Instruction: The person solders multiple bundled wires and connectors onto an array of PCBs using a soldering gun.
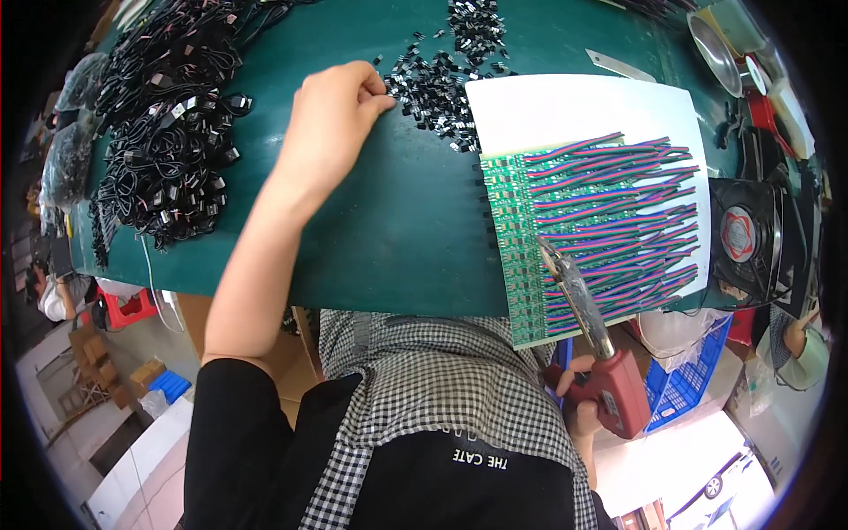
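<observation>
My left hand (331, 110) is at the near-left edge of a heap of small black connectors (433, 93), its thumb and fingertips pinched together. What they hold, if anything, is too small to make out. Lower right, my right hand (580, 389) grips a red soldering gun (618, 393) by its handle. The gun's metal tip points up and left over a panel of green circuit boards (521, 212). Rows of twisted multicoloured wires (609, 234) run rightward from the boards across a white sheet (574, 106). Small black parts line the panel's left edge.
Bundled black cables (168, 150) cover the left of the green table (397, 221). A metal blade (621, 66) lies beyond the sheet. To the right stand a black fan (742, 234) and a metal dish (714, 53). A blue crate (693, 371) sits below the table edge.
</observation>
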The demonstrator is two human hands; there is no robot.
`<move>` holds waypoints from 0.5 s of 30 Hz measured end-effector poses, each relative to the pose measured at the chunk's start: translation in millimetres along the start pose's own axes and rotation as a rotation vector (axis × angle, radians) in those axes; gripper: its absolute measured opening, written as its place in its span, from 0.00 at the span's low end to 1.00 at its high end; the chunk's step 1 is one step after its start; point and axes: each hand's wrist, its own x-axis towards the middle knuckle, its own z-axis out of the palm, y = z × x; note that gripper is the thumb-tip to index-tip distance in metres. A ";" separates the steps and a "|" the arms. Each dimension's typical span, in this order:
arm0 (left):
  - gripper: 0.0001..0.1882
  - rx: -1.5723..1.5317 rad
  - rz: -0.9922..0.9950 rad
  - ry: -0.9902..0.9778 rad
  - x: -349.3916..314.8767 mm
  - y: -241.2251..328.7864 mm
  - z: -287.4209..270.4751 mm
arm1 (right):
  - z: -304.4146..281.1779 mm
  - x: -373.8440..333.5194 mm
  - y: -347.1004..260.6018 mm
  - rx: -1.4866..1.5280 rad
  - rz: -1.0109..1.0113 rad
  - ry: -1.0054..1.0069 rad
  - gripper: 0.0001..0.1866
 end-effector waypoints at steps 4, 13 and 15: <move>0.05 0.116 0.125 -0.125 7.3 3.3 -16.4 | -0.2 -1.1 -3.2 -0.037 -0.008 0.017 0.41; 0.06 -1.057 -0.340 -0.507 -89.2 56.9 3.6 | -9.7 -2.2 3.7 -0.158 -0.062 -0.061 0.36; 0.05 -1.116 -0.377 -0.495 -105.3 66.7 12.4 | -3.9 -1.6 1.5 -0.119 -0.059 -0.033 0.36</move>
